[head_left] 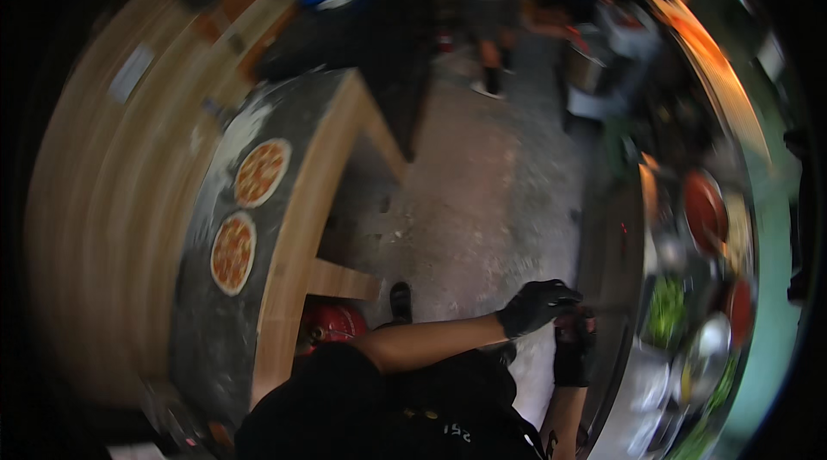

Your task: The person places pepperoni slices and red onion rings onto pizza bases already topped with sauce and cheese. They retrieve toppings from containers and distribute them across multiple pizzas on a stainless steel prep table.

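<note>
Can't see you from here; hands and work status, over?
Left hand and right hand close together beside right counter, contents too blurred to tell. Two pizzas on left counter. Person in aisle ahead.

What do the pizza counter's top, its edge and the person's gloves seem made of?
Counter top: matt dark grey, perhaps stone or concrete, by its mottled surface. Edge: pale, smooth wood or wood-look laminate, by its tan colour. Gloves: probably thin black rubber, close-fitting with a faint sheen.

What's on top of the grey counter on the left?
The grey counter holds two round pizzas, a nearer pizza and a farther pizza, plus white powder. Whatever is right underneath each pizza is covered, so I can't see it.
</note>
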Motion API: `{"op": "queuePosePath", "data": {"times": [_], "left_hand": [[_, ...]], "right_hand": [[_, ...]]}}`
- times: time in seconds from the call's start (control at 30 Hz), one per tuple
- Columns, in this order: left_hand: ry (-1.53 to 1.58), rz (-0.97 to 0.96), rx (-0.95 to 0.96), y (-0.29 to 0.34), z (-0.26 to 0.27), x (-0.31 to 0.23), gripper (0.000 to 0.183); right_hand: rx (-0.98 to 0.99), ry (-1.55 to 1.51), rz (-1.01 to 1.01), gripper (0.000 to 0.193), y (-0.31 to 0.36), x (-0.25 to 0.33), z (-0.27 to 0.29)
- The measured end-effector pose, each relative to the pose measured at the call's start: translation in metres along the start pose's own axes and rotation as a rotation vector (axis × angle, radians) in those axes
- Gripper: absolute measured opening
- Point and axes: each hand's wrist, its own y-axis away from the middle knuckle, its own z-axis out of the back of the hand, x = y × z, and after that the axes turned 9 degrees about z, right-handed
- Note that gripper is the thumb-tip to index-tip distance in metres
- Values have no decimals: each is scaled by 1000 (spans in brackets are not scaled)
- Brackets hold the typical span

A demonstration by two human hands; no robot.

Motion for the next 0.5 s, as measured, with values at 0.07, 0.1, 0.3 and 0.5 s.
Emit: {"op": "queuePosePath", "data": {"times": [0.07,0.1,0.3,0.5], "left_hand": [[220,121,-198,26,106,38,20],[250,144,-293,43,160,57,20],[496,309,-822,171,466,159,17],[122,524,-1125,261,676,267,16]], "right_hand": [[72,-41,-281,28,-35,-53,-86],[107,-110,-332,33,-47,-81,-130],[540,152,-602,32,-123,-264,-392],[712,369,-594,28,-157,-446,-608]]}}
